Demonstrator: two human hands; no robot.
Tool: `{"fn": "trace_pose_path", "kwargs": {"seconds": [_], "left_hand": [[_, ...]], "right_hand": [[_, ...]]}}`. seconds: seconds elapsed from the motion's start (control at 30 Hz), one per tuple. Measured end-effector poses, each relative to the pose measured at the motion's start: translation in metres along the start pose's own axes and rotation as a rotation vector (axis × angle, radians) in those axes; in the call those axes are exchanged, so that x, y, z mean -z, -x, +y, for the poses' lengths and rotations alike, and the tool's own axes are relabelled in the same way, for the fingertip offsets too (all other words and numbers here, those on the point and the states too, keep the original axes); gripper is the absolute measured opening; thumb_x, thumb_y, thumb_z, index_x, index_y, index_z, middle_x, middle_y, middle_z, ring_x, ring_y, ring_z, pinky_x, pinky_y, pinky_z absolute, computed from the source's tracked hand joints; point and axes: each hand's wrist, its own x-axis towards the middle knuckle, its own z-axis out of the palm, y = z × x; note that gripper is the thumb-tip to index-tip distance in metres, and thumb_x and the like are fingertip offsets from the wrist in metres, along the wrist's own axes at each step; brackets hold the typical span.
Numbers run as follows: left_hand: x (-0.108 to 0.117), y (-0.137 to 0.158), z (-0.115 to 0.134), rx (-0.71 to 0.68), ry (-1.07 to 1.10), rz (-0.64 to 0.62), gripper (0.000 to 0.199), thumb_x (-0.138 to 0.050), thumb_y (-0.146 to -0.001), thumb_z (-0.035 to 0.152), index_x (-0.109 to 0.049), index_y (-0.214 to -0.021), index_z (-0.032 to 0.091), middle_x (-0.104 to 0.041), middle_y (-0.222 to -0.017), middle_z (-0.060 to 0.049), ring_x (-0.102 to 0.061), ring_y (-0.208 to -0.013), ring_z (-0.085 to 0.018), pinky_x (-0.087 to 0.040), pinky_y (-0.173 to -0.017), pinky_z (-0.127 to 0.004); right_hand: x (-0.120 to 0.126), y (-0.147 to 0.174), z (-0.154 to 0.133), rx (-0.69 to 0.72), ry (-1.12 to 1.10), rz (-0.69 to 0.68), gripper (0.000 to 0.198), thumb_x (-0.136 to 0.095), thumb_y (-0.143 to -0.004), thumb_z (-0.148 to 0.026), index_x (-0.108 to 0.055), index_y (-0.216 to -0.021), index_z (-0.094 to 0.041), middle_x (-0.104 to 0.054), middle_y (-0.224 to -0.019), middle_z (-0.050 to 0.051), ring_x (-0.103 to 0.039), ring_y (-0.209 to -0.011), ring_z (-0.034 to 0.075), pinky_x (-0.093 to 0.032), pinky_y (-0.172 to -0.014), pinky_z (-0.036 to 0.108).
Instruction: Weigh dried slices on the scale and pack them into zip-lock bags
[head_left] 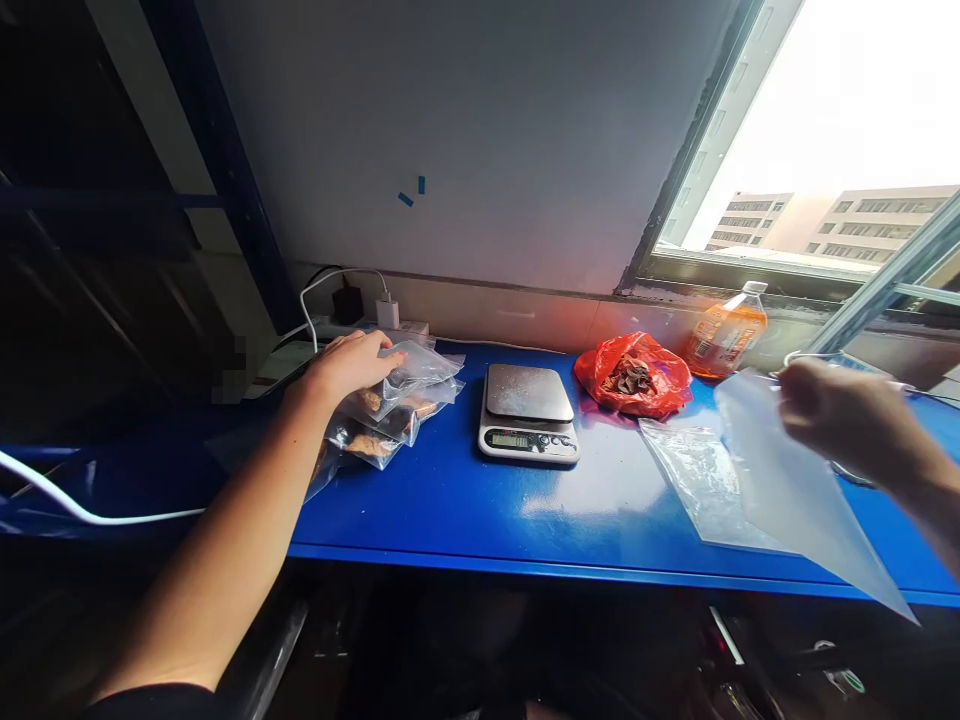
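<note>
My left hand (356, 362) is at the left of the blue table, its fingers closed on the edge of a clear plastic bag (417, 366) on top of a pile. Brown dried pieces (369, 446) show inside the stacked bags. My right hand (832, 408), blurred by motion, grips a translucent plastic bag (787, 490) that hangs down past the table's front edge. Beneath it lies another flat clear bag (694, 480). Between the hands stands a kitchen scale (529, 390) with a bare steel plate and a lit display.
Right of the scale, a red plastic bag (667, 372) lies open around dark dried pieces (631, 377). Behind it, a bottle of orange liquid (726, 332) leans by the window. A white charger (387, 312) with a cable stands at the back left. The table's front edge (480, 564) runs across.
</note>
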Motion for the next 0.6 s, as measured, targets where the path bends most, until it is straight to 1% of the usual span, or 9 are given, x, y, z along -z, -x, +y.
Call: {"fn": "trace_pose_path", "kwargs": {"seconds": [0.03, 0.1, 0.17, 0.23, 0.37, 0.43, 0.53, 0.6], "left_hand": [[-0.001, -0.001, -0.001, -0.008, -0.003, 0.009, 0.056, -0.046, -0.081, 0.062, -0.060, -0.120, 0.024, -0.060, -0.127, -0.014, -0.058, -0.114, -0.035, -0.046, -0.093, -0.043], [-0.003, -0.002, -0.003, -0.025, -0.005, 0.017, 0.055, -0.045, -0.081, 0.062, -0.061, -0.118, 0.024, -0.061, -0.125, -0.014, -0.058, -0.113, -0.035, -0.046, -0.091, -0.043], [-0.005, -0.003, -0.004, -0.031, -0.003, 0.012, 0.055, -0.044, -0.081, 0.062, -0.062, -0.117, 0.024, -0.062, -0.124, -0.014, -0.058, -0.113, -0.035, -0.047, -0.090, -0.042], [-0.006, -0.003, -0.006, -0.031, 0.000, 0.007, 0.055, -0.043, -0.082, 0.063, -0.062, -0.117, 0.025, -0.062, -0.123, -0.014, -0.059, -0.113, -0.034, -0.047, -0.089, -0.041], [-0.006, -0.005, -0.008, -0.024, 0.007, 0.011, 0.056, -0.045, -0.081, 0.064, -0.062, -0.117, 0.025, -0.064, -0.121, -0.014, -0.060, -0.111, -0.033, -0.047, -0.088, -0.040], [-0.005, -0.006, -0.008, -0.015, 0.062, 0.005, 0.055, -0.049, -0.081, 0.062, -0.062, -0.117, 0.023, -0.064, -0.120, -0.013, -0.061, -0.108, -0.032, -0.048, -0.087, -0.038], [-0.002, -0.008, -0.009, 0.021, 0.156, 0.022, 0.050, -0.051, -0.083, 0.053, -0.060, -0.120, 0.021, -0.065, -0.121, -0.012, -0.063, -0.106, -0.028, -0.048, -0.085, -0.034], [-0.002, -0.008, -0.010, 0.056, 0.170, 0.050, 0.046, -0.051, -0.084, 0.047, -0.058, -0.121, 0.020, -0.066, -0.119, -0.012, -0.064, -0.104, -0.027, -0.049, -0.084, -0.034]], "right_hand": [[-0.015, 0.004, 0.005, 0.019, 0.025, -0.119, 0.026, -0.057, -0.059, 0.000, -0.045, -0.056, -0.023, -0.046, -0.052, 0.000, -0.038, -0.048, 0.012, -0.030, -0.054, 0.032], [-0.045, 0.010, 0.013, 0.053, 0.029, -0.257, 0.027, -0.053, -0.059, -0.003, -0.038, -0.056, -0.025, -0.046, -0.053, 0.001, -0.038, -0.050, 0.014, -0.029, -0.055, 0.033], [-0.070, 0.013, 0.017, 0.050, 0.000, -0.283, 0.025, -0.049, -0.060, -0.004, -0.036, -0.060, -0.026, -0.048, -0.056, 0.002, -0.037, -0.052, 0.015, -0.030, -0.056, 0.033], [-0.085, 0.012, 0.019, 0.053, -0.040, -0.295, 0.024, -0.047, -0.060, -0.005, -0.036, -0.064, -0.026, -0.050, -0.059, 0.002, -0.037, -0.052, 0.015, -0.031, -0.057, 0.032], [-0.095, 0.010, 0.021, 0.072, -0.069, -0.340, 0.023, -0.046, -0.059, -0.005, -0.037, -0.064, -0.026, -0.051, -0.060, 0.003, -0.040, -0.054, 0.015, -0.031, -0.058, 0.032], [-0.097, 0.010, 0.022, 0.073, -0.068, -0.352, 0.023, -0.046, -0.060, -0.005, -0.037, -0.062, -0.026, -0.050, -0.058, 0.003, -0.039, -0.053, 0.015, -0.030, -0.057, 0.032], [-0.100, 0.012, 0.023, 0.091, -0.078, -0.377, 0.024, -0.048, -0.059, -0.006, -0.035, -0.059, -0.026, -0.047, -0.056, 0.002, -0.038, -0.052, 0.015, -0.029, -0.056, 0.032], [-0.103, 0.013, 0.025, 0.106, -0.083, -0.386, 0.024, -0.048, -0.059, -0.007, -0.035, -0.059, -0.026, -0.047, -0.055, 0.002, -0.038, -0.052, 0.015, -0.029, -0.056, 0.032]]}}
